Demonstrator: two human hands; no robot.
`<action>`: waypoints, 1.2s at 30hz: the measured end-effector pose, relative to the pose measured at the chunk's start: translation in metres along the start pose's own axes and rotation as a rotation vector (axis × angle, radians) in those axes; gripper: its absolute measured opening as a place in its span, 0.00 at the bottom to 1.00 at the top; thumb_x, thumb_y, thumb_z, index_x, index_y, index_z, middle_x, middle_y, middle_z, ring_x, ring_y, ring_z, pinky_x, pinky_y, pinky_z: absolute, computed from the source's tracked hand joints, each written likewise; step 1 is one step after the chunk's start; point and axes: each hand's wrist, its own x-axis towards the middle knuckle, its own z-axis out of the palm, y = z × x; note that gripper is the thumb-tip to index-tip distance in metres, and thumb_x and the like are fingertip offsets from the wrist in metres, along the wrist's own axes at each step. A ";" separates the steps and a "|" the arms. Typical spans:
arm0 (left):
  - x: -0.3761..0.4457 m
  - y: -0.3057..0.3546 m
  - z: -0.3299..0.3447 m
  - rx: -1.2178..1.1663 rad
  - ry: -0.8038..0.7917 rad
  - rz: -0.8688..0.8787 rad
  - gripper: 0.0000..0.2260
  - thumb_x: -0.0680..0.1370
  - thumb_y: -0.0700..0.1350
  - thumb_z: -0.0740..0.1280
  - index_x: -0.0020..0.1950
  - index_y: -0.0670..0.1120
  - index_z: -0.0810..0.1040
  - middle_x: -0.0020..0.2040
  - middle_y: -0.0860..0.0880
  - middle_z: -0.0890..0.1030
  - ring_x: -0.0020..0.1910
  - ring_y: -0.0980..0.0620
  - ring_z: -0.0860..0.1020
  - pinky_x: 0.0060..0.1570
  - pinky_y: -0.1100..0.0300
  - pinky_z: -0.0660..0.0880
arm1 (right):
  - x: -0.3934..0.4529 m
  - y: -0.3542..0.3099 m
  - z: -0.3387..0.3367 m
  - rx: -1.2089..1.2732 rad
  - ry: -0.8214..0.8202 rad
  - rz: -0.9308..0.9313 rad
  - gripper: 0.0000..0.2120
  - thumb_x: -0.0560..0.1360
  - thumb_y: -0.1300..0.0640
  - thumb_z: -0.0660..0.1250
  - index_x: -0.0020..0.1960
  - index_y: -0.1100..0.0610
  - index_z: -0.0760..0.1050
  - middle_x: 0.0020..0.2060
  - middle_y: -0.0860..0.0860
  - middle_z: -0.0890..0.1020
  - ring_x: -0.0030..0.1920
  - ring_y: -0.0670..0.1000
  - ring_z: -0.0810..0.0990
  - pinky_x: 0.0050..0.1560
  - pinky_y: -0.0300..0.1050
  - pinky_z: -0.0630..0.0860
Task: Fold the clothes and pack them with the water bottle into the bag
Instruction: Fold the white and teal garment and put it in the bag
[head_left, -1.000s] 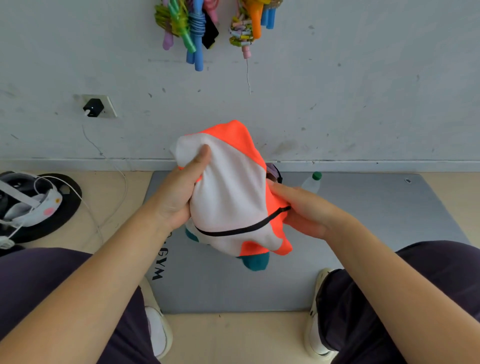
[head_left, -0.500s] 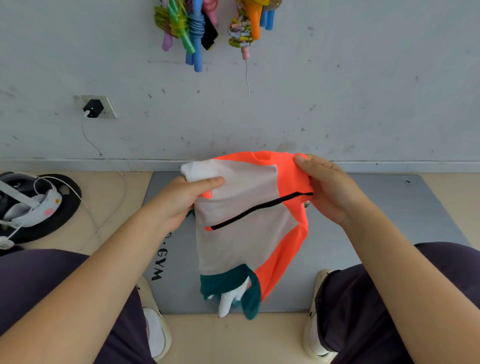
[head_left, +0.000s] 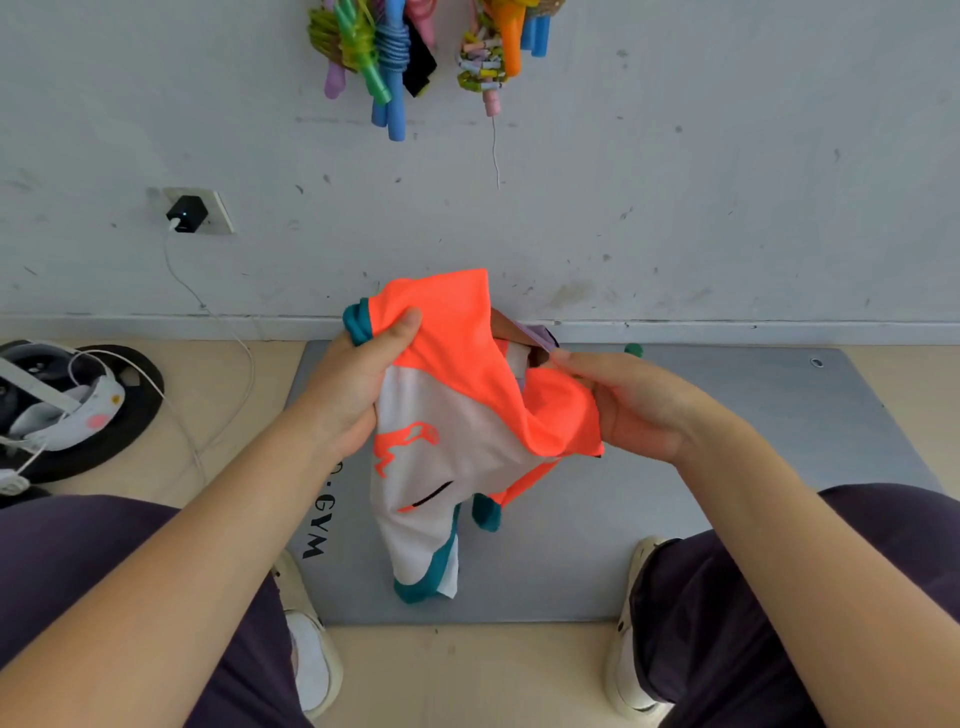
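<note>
1. Two hands up at frame centre, both on one garment (head_left: 457, 415), an orange, white and teal piece held in the air above a grey mat (head_left: 727, 467).
2. My left hand (head_left: 353, 395) grips the garment's upper left edge: thumb pressed over the orange fabric, fingers curled behind it, a teal hem bunched at the top of the fist.
3. My right hand (head_left: 639, 410) pinches the orange fold at the garment's right side, fingers curled under the cloth, thumb lying along the top.
4. The garment hangs crumpled between the two hands. The white panel with an orange printed figure faces the camera; a black zip line sits lower on it; teal cuffs dangle at lower centre over the mat.
5. Just behind the garment, at centre, a purple edge (head_left: 537, 335) peeks out. I cannot tell what it is.
6. A green cap (head_left: 634, 349) shows just right of the right hand's fingertips, on the mat near the wall; the rest of the bottle is hidden.
7. Mat reads "GYM" in black near my left knee.
8. Upper frame: coloured skipping ropes (head_left: 384, 57) hang on the wall.
9. Upper left: a black charger (head_left: 186, 214) in a socket, its white cable running down to the floor.
10. Far left: a headset (head_left: 57, 410) lying on a black disc.
11. Bottom: dark trousers and pale shoes at both lower corners.
</note>
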 end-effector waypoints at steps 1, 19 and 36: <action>0.001 0.000 -0.001 0.000 0.019 0.007 0.17 0.74 0.47 0.69 0.61 0.43 0.79 0.58 0.46 0.83 0.59 0.49 0.81 0.59 0.54 0.77 | 0.000 0.002 0.000 -0.068 0.007 0.063 0.16 0.77 0.54 0.65 0.59 0.63 0.78 0.46 0.56 0.86 0.43 0.51 0.85 0.40 0.45 0.81; -0.024 -0.029 0.024 0.916 -0.506 0.126 0.14 0.69 0.57 0.77 0.50 0.68 0.77 0.40 0.78 0.75 0.43 0.79 0.73 0.42 0.81 0.67 | -0.002 -0.001 0.039 -0.253 0.173 -0.312 0.12 0.82 0.54 0.58 0.41 0.56 0.69 0.31 0.50 0.71 0.30 0.47 0.69 0.33 0.38 0.70; -0.022 -0.032 0.031 0.947 -0.507 0.033 0.11 0.74 0.57 0.72 0.39 0.74 0.75 0.37 0.81 0.72 0.42 0.87 0.66 0.40 0.86 0.61 | -0.008 -0.004 0.046 -0.424 0.327 -0.333 0.12 0.81 0.53 0.61 0.44 0.60 0.71 0.36 0.56 0.68 0.36 0.54 0.65 0.37 0.46 0.63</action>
